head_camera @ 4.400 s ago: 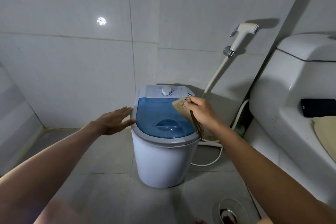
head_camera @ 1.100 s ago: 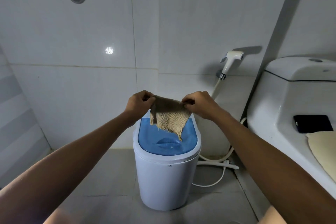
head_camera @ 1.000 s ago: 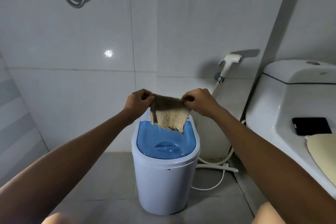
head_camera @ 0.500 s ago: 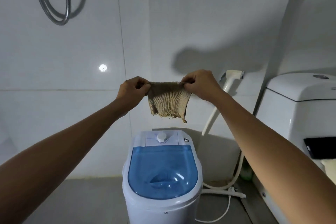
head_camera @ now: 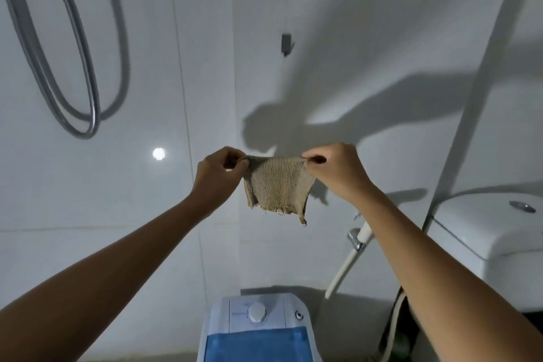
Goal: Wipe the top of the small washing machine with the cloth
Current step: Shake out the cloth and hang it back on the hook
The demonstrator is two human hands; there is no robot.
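A small tan knitted cloth (head_camera: 277, 185) hangs stretched in the air between my two hands, high in front of the tiled wall. My left hand (head_camera: 219, 175) pinches its upper left corner and my right hand (head_camera: 333, 169) pinches its upper right corner. Far below, at the bottom edge of the view, stands the small white washing machine (head_camera: 258, 329) with a blue see-through lid and a round white dial; only its back part shows. The cloth does not touch the machine.
A white toilet tank (head_camera: 493, 232) stands at the right. A bidet sprayer with its hose (head_camera: 357, 247) hangs on the wall between tank and machine. A grey shower hose (head_camera: 73, 73) loops at the upper left, and a small wall hook (head_camera: 286, 43) sits above.
Both hands have lifted the stretched cloth higher. The view has tilted up, so the washing machine has slid to the bottom edge and the floor is out of sight.
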